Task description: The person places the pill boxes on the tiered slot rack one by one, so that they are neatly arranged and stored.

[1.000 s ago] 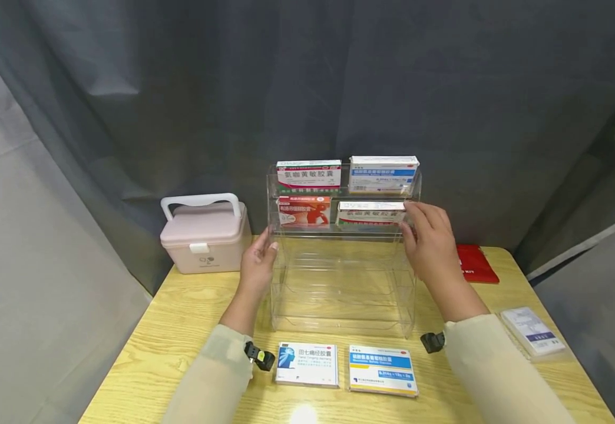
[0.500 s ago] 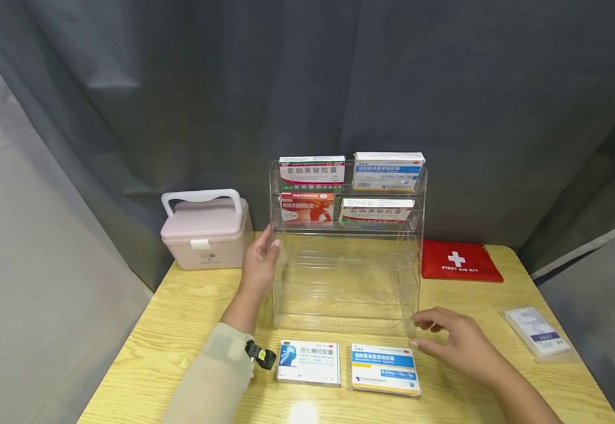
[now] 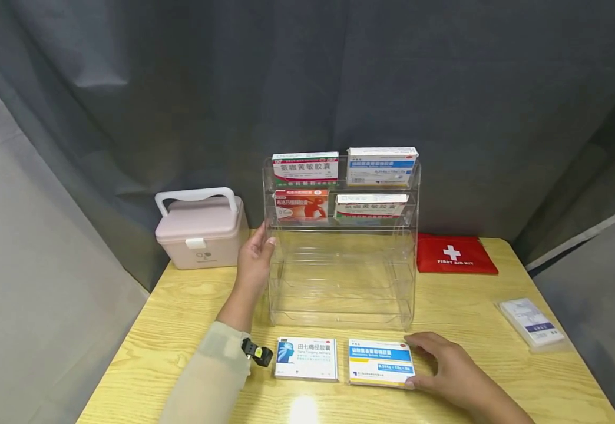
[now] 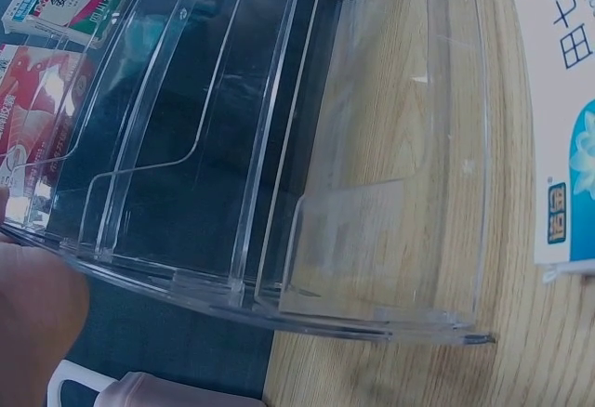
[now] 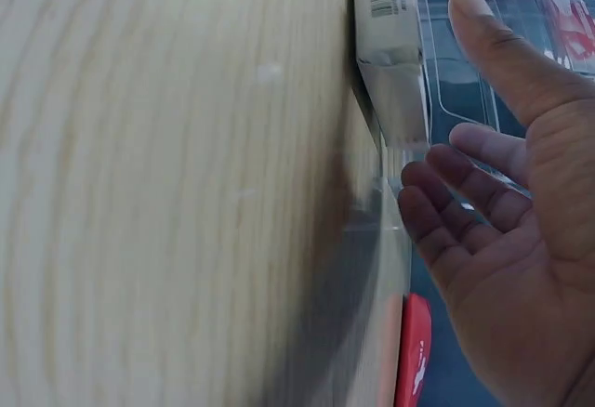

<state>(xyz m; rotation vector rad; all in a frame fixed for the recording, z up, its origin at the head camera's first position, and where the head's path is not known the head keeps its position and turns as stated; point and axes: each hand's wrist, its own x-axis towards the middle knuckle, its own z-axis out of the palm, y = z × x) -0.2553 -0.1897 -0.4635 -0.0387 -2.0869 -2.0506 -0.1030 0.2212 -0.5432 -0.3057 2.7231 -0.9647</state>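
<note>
My left hand (image 3: 254,259) grips the left side panel of a clear acrylic display rack (image 3: 339,318), thumb in front. The left wrist view shows part of this hand (image 4: 37,309) at the panel's edge. At the front right, a blue, white and yellow medicine box (image 3: 380,363) lies flat on the table. My right hand (image 3: 447,368) is at its right end, thumb and index finger spread about the corners. In the right wrist view the thumb (image 5: 502,59) hovers over the box (image 5: 390,45), its fingers loosely bent. Beside it lies a white and blue medicine box (image 3: 307,359).
The rack's upper tiers hold several medicine boxes, among them a red box (image 3: 301,206). A pink handled case (image 3: 201,232) stands at the left. Right of the rack are a red first aid pouch (image 3: 456,255) and a clear-wrapped white pack (image 3: 532,324). Dark curtain (image 3: 307,76) hangs behind.
My right hand has left the box on the second tier and come down to the right end of the blue and white medicine box. My left hand stays on the rack.
</note>
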